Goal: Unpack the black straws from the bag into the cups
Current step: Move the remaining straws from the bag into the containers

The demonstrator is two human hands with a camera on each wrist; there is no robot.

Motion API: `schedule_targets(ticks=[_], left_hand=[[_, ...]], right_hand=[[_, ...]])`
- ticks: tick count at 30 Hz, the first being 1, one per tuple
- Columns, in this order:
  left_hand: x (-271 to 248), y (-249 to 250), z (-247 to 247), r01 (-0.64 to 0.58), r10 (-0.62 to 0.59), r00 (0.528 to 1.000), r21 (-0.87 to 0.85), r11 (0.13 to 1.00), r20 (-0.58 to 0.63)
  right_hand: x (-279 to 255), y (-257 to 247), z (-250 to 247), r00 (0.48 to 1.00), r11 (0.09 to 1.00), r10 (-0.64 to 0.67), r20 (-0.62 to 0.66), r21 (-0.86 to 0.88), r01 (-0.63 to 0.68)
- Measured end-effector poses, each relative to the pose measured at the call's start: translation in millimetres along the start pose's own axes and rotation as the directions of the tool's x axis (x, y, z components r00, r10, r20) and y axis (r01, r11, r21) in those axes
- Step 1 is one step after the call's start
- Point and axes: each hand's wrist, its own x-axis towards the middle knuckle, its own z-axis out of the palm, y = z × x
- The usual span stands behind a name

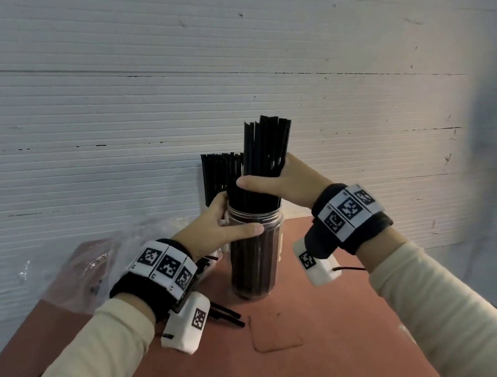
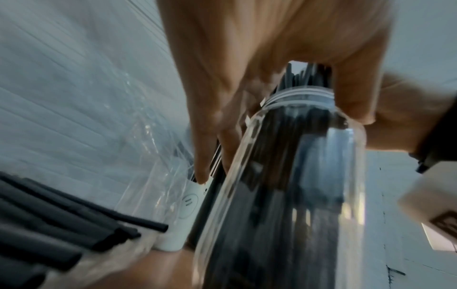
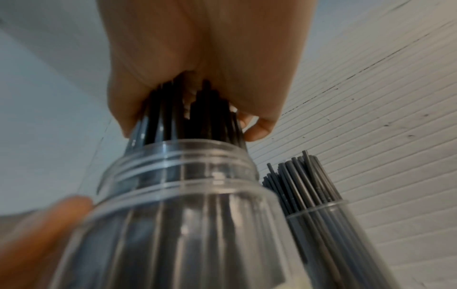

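Observation:
A tall clear plastic cup [image 1: 258, 254] [image 2: 284, 195] [image 3: 178, 224] stands on the red-brown table [image 1: 314, 356]. My left hand [image 1: 223, 221] grips it just below its threaded rim. My right hand [image 1: 282, 183] [image 3: 197, 68] is wrapped around a thick bundle of black straws [image 1: 263, 154] [image 3: 193, 117] whose lower ends sit inside that cup. Behind it a second clear cup [image 3: 346, 234] holds more black straws [image 1: 222, 173] upright. The clear plastic bag [image 1: 91, 266] [image 2: 148, 136] lies at the left with black straws [image 2: 61, 224] in it.
Two loose black straws [image 1: 227, 315] lie on the table under my left wrist. A small white device [image 2: 183, 211] stands between the bag and the cup. A white ribbed wall [image 1: 222, 63] backs the table closely. The table's right edge [image 1: 397, 311] is near my right forearm.

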Motion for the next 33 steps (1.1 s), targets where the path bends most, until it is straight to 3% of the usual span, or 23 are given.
schedule_targets(ticks=[5,9,11,14,18,22,33], left_hand=[[-9,4,13,-0.053,0.06,0.99,0.059,0.997,-0.127],[-11,7,20,0.016,0.016,0.97,0.127,0.992,-0.243],[-13,7,22,0.027,0.019,0.964,0.166,0.986,-0.266],[-13,9,24,0.068,-0.01,0.96,0.196,0.978,-0.28],[-9,7,23,0.086,-0.019,0.955,0.214,0.973,-0.297],[-8,5,21,0.087,-0.026,0.955,0.194,0.977,-0.295],[-8,0,24,0.075,-0.019,0.946,0.163,0.984,-0.323]], right_hand=[[-10,-7,-10,0.996,0.999,0.013,-0.085,0.032,-0.01],[-8,-21,-18,0.969,0.998,-0.034,-0.243,-0.052,0.022],[-4,-34,-17,0.965,0.983,-0.102,-0.24,-0.171,0.061],[4,-44,-13,0.956,0.885,-0.221,-0.195,-0.453,0.112],[6,-39,-3,0.956,0.796,-0.24,-0.169,-0.598,0.094],[-2,-30,11,0.926,0.803,-0.297,-0.233,-0.586,0.11],[-25,-9,30,0.951,0.832,-0.239,-0.197,-0.546,0.097]])
